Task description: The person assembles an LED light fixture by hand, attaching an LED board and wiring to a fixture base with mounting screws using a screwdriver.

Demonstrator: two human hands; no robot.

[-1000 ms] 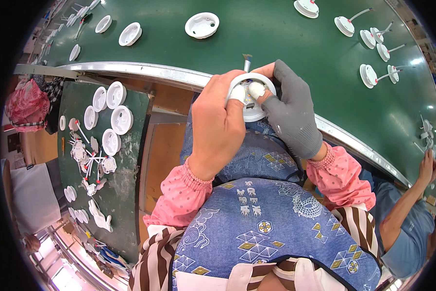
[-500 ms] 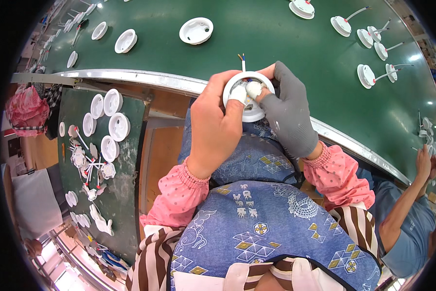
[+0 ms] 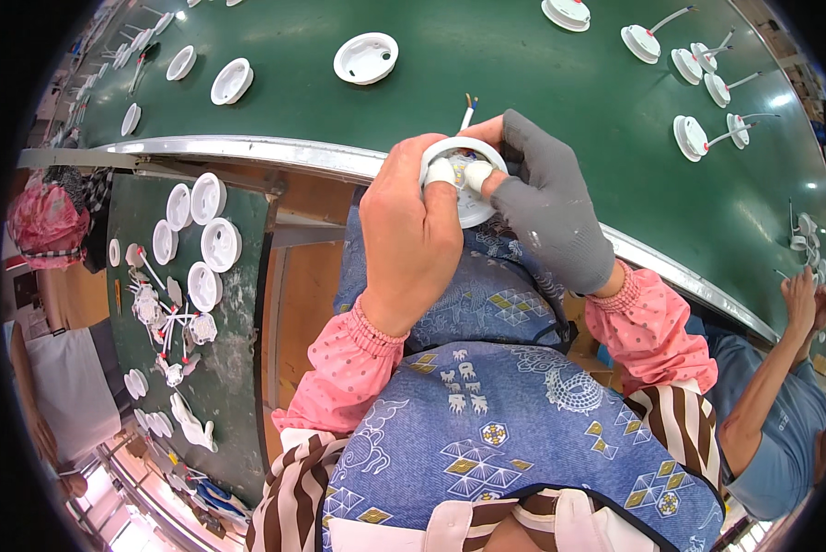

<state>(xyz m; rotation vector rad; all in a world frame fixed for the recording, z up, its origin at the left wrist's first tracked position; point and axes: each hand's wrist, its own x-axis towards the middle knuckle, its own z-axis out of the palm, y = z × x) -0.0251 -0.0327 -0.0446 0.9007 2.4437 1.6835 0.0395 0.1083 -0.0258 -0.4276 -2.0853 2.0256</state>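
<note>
Over the near edge of the green workbench, both hands hold a round white lamp housing [image 3: 474, 212] with its hollow side facing me. A short white cable [image 3: 469, 117] with bared coloured wire ends sticks out at its far side. My left hand [image 3: 411, 235], bare except for a white cover on the thumb tip, is closed around the left rim. My right hand [image 3: 560, 212], in a grey glove with the thumb poking out under a white cover, grips the right rim. Both thumbs press inside the housing, partly hiding the wires and fittings there. The fingers behind it are hidden.
White cup-shaped housings [image 3: 366, 59] and several lamps with cables [image 3: 640, 43] lie on the green workbench [image 3: 487, 55]. A side table [image 3: 238, 350] at left holds more housings, wired parts [image 3: 160, 317] and a white glove [image 3: 190, 423]. A co-worker's hands [image 3: 804, 299] work at right.
The housing has tilted slightly in my hands, and its cable now leans to the right. My right hand has turned a little; both thumbs stay inside the housing.
</note>
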